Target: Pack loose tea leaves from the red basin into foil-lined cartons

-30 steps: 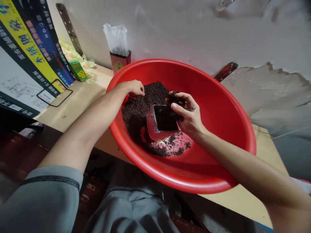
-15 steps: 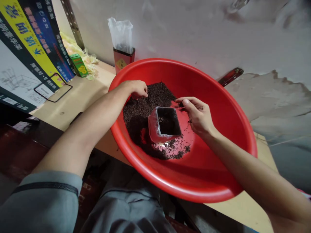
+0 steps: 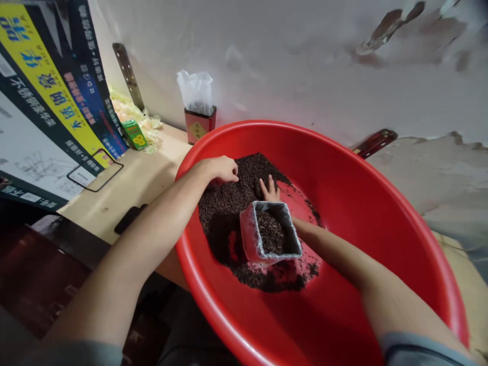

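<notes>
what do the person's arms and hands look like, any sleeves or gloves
Both hands are bare, no gloves, rings or watch visible: left hand, right hand. Forearms are uncovered. Short grey sleeves show at the bottom edge; the right sleeve has a dark hem line.

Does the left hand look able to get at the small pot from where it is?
Probably yes: the left hand rests on the soil just beside the pot, with only loose soil between them.

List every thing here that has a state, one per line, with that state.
Red basin: on the table, holding loose dark tea leaves.
Tea leaves: heaped in the basin's left part.
Small bag: upright, mouth open, partly filled.
Left hand: curled, resting on the heap.
Right hand: behind the bag, fingers in the leaves.
Red tin: open, clear liner sticking up.
</notes>
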`<act>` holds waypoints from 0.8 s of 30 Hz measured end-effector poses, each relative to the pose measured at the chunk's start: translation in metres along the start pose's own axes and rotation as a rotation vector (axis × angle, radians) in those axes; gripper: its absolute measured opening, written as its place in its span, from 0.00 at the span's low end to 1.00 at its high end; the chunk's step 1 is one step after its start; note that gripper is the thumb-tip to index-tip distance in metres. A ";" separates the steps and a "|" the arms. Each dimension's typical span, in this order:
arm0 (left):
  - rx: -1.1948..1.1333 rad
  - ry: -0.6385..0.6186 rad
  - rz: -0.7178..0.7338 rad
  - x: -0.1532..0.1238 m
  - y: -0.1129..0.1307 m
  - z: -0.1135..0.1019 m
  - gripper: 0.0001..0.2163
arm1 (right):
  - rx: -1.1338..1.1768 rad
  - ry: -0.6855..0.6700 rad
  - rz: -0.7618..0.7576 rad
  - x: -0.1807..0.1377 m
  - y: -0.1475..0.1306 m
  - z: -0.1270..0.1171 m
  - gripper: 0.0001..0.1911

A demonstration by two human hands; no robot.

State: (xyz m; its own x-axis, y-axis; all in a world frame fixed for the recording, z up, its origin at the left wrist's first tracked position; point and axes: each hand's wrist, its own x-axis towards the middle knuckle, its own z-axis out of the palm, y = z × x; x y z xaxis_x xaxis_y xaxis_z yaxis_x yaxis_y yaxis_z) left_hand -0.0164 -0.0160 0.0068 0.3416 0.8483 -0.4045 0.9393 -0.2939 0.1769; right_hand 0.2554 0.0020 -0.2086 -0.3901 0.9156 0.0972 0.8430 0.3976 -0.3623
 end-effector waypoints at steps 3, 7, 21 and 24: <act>0.023 0.020 0.034 -0.003 0.006 -0.004 0.20 | 0.023 -0.035 -0.065 0.039 -0.034 0.010 0.59; 0.062 0.017 0.050 -0.006 0.011 -0.006 0.20 | -0.021 0.062 -0.038 0.059 -0.058 0.014 0.57; -0.007 -0.001 -0.034 -0.002 0.002 -0.001 0.20 | -0.101 0.123 -0.128 0.067 -0.054 0.013 0.48; 0.015 -0.010 -0.045 0.001 -0.002 0.001 0.19 | -0.144 0.086 -0.163 0.067 -0.056 0.001 0.47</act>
State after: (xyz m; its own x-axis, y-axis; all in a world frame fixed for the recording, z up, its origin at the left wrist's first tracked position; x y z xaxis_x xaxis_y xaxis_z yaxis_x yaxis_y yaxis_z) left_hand -0.0184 -0.0148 0.0055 0.2996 0.8562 -0.4209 0.9540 -0.2623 0.1453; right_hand 0.1819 0.0415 -0.1829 -0.4980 0.8377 0.2243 0.8177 0.5397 -0.2003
